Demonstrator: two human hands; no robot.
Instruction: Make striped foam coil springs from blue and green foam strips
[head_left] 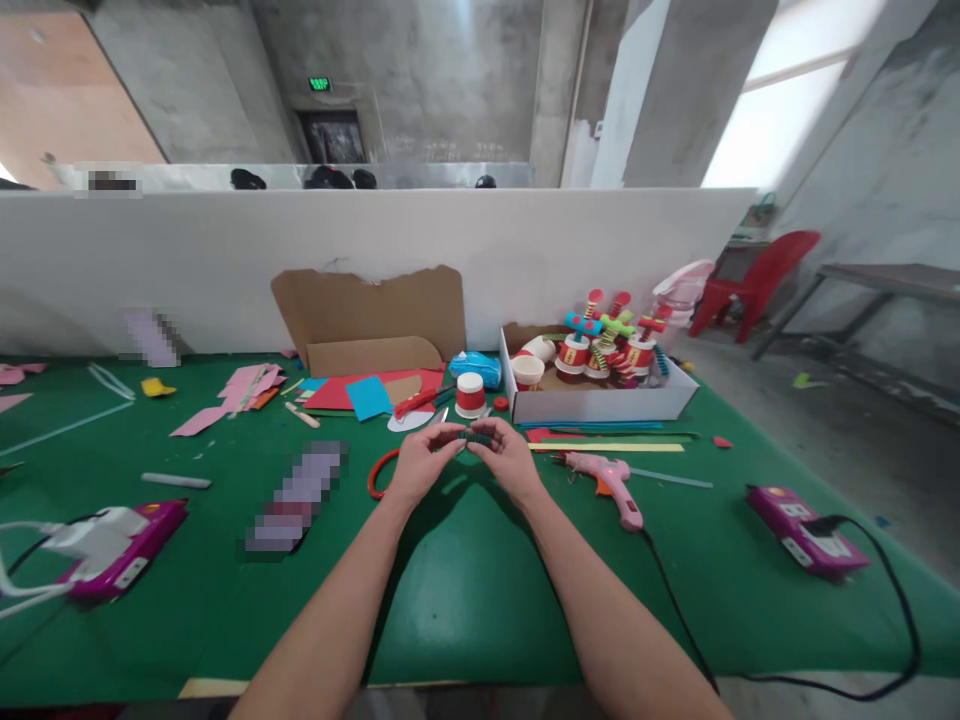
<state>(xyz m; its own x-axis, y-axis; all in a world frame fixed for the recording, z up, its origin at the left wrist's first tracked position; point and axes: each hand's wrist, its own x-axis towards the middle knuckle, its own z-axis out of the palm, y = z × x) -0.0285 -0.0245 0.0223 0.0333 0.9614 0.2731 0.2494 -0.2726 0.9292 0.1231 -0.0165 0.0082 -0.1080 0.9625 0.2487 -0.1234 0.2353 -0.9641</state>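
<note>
Above the green table, my left hand [427,462] and my right hand [511,464] meet, each pinching one end of a small dark green pleated strip [475,437]. It looks like a folded paper spring; the fingertips partly cover it. Just beyond stands an upside-down red and white paper cup [470,396]. A red loop handle [379,474], apparently of scissors, pokes out beside my left hand, which hides part of it. Right of my right hand lies a pink hot glue gun [611,482] with its cord trailing toward the table's front.
A white box [600,405] with cup-based paper figures stands at the back right. Brown cardboard [375,312] leans on the divider. Coloured paper [369,398] and a red utility knife [415,402] lie behind. Purple power strips [806,530] sit on both sides, cords attached.
</note>
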